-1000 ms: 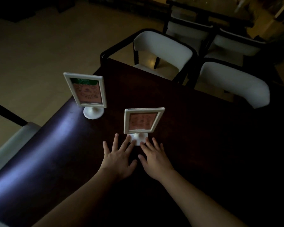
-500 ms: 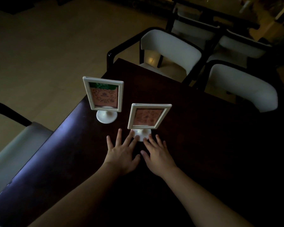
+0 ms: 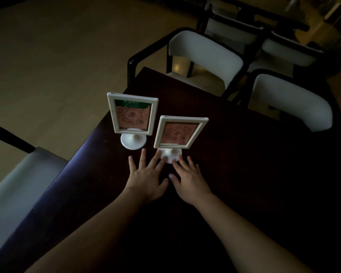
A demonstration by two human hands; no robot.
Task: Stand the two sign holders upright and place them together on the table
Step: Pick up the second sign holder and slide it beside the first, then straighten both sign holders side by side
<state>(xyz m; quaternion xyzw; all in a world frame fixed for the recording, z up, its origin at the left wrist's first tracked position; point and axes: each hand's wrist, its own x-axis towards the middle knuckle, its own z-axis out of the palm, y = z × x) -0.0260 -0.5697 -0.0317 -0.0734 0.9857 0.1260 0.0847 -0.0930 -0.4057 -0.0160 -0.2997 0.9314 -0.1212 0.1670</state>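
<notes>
Two white sign holders stand upright on round bases on the dark wooden table (image 3: 234, 154). The left sign holder (image 3: 132, 115) has a green strip above a pink card. The right sign holder (image 3: 180, 133) is shorter in view and stands just beside it, frames almost touching. My left hand (image 3: 146, 176) lies flat on the table with fingers spread, its fingertips touching the right holder's base (image 3: 170, 153). My right hand (image 3: 189, 178) lies flat too, fingertips at the same base. Neither hand grips anything.
Two white-cushioned chairs with dark frames (image 3: 205, 54) (image 3: 289, 99) stand at the table's far side, more behind them. A grey chair seat (image 3: 18, 178) is at the left. The table's left edge runs close to the left holder.
The two sign holders now stand closer together than before; the right one has slid with my fingertips toward the left one, and the view has shifted.
</notes>
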